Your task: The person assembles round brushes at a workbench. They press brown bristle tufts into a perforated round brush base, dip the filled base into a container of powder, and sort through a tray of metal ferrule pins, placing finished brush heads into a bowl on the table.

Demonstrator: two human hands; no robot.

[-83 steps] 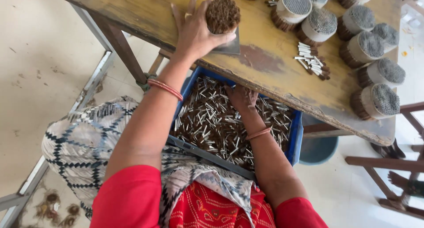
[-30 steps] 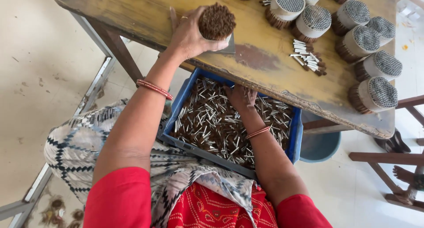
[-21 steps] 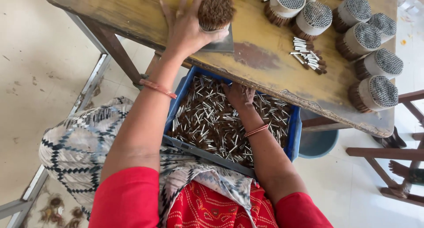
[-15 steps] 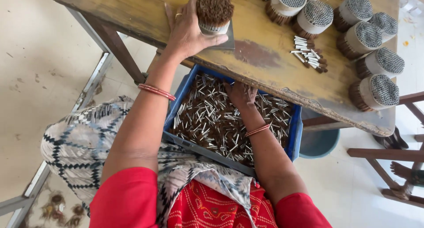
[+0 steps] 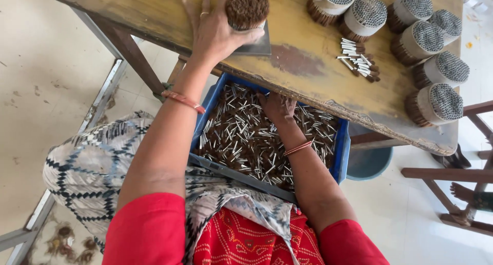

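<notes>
— What is the left hand [image 5: 215, 31] doing up on the table [image 5: 154, 11]?

— It is closed around a round bundle [image 5: 247, 8] of thin brown sticks, fingers wrapped about its side, thumb on the near side. The bundle stands on end on a small grey plate [image 5: 257, 45], probably so the stick ends sit level against something flat.

— And the right hand [image 5: 277, 107]?

— Lower, just below the table's near edge, down in a blue crate [image 5: 343, 147] on the lap. Its fingers are curled into the loose sticks [image 5: 241, 142]; whether they have gripped any I cannot tell.

— What are those sticks like?

— Short, slim, pale at one end and dark brown at the other, lying every way in a heap. The crate looks like hard plastic with straight walls, which keeps the heap within reach.

— Anything else on the table?

— Towards its far right corner, finished bundles [image 5: 434, 103] lie on their sides, each wrapped in a pale paper band, brown ends showing. Between them and the held bundle lies a little pile [image 5: 357, 62] of loose sticks. The tabletop is worn yellow wood, scuffed, with a reddish patch.
</notes>
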